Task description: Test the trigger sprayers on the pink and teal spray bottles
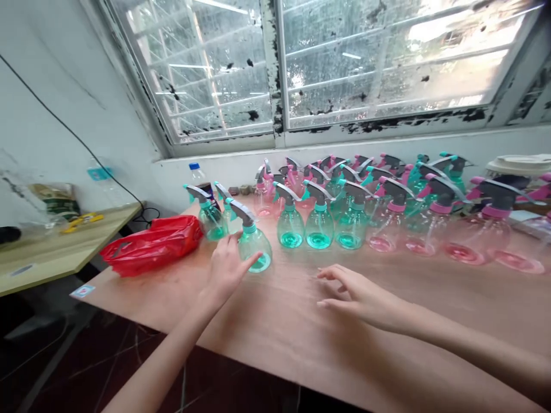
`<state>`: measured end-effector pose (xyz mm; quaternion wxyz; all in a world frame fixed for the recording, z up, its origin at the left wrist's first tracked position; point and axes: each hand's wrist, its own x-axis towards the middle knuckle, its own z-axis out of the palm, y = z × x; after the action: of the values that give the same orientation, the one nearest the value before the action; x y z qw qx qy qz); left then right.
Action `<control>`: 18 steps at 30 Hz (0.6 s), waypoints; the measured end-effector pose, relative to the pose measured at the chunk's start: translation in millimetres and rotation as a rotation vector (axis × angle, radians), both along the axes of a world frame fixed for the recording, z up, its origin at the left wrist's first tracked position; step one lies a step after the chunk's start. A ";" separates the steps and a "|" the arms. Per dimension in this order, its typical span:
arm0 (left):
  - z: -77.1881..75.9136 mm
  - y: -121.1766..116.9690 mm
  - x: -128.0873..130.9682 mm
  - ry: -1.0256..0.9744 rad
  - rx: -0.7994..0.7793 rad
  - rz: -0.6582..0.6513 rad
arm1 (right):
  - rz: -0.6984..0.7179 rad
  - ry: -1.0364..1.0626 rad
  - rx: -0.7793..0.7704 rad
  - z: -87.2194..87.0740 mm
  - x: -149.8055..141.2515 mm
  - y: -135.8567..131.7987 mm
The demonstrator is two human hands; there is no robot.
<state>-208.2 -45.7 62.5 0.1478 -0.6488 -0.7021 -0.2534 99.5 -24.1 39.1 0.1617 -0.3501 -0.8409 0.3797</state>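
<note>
Green-tinted trigger spray bottle (258, 244), gray-headed with a turquoise collar, stands near the front of the brown tabletop (267, 327), leaning slightly to the left. From where I stand, the left hand (227, 264) is up against it: the fingers lie along its left side, and the thumb reaches wide across the lower front. I can't tell whether that hand is actually gripping it. The right hand (353, 292) is over the table farther right, fingers loosely curved, thumb and fingertips well apart, nothing between them.

Just right of that bottle, three more green spray bottles (318, 229) stand upright side by side, and a line of pink spray bottles (390, 229) carries on toward the right. More of both colors crowd behind, below the paint-chipped window (224, 74). Behind the left hand are two turquoise-nozzled bottles (210, 221), with a blue-capped drink bottle (194, 167) at their back. A crumpled red plastic bag (159, 244) lies left of them, near the table's edge.
</note>
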 end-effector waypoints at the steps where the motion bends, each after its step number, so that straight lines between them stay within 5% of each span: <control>1: 1.2 5.0 1.9 0.010 -0.005 0.018 | -0.008 -0.012 -0.014 -1.2 3.7 0.1; 8: 11.8 26.1 23.3 0.096 0.003 0.147 | -0.060 -0.097 -0.013 15.4 5.7 10.0; 18: 18.2 44.8 16.6 0.147 -0.024 0.189 | -0.242 -0.104 0.137 54.4 -44.3 49.9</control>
<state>-191.6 -0.9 80.7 0.2141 -0.5982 -0.7505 -0.1818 55.1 25.8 93.5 0.1860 -0.4563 -0.8238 0.2803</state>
